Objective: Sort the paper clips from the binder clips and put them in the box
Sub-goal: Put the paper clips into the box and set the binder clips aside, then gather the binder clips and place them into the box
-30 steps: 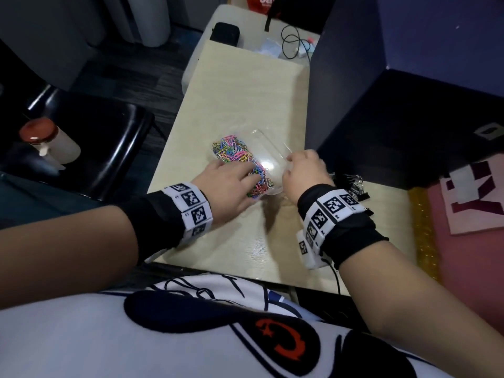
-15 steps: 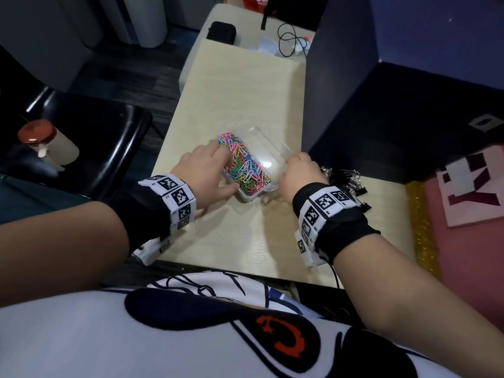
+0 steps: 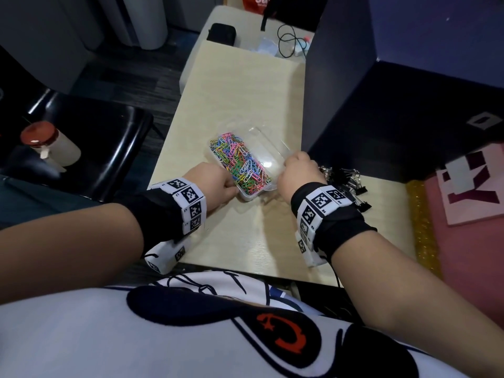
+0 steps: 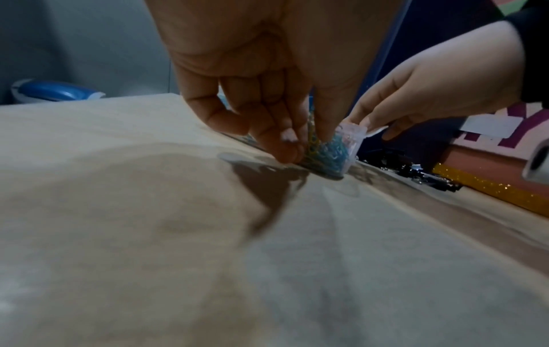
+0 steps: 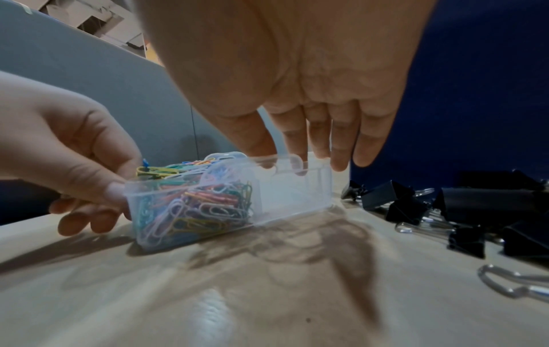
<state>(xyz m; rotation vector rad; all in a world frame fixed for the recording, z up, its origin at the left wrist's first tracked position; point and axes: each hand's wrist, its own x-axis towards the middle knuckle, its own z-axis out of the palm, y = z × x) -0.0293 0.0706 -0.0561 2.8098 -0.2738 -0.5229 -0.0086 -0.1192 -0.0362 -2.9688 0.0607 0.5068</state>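
the clear plastic box (image 3: 246, 170) sits on the pale counter (image 3: 245, 85) and serves as the landmark here. the coloured paper clips (image 3: 240, 166) fill the half of the box on the left hand's side, heaped to the rim, while the half towards the right hand looks empty through the clear wall in the right wrist view. the black binder clips (image 3: 345, 184) lie in a loose pile on the counter just beyond the box, behind the right hand, apart from the paper clips.

the left hand (image 3: 215, 184) has its fingers curled against the near corner of the box, thumb on the wall, steadying it. the right hand (image 3: 298, 171) pinches the top edge of the opposite side between thumb and fingers; the thin clear flap it holds looks like the lid, though the head view is too washed out to be sure. so both hands are clamped on the box, one at each side.

the sorting itself looks finished, with no paper clip visible on the counter near the box. the step in hand seems to be closing or settling the box. the next move likely calls for holding the base still while the lid folds over, and pressing down any clips that stand above the rim so it can snap flat.
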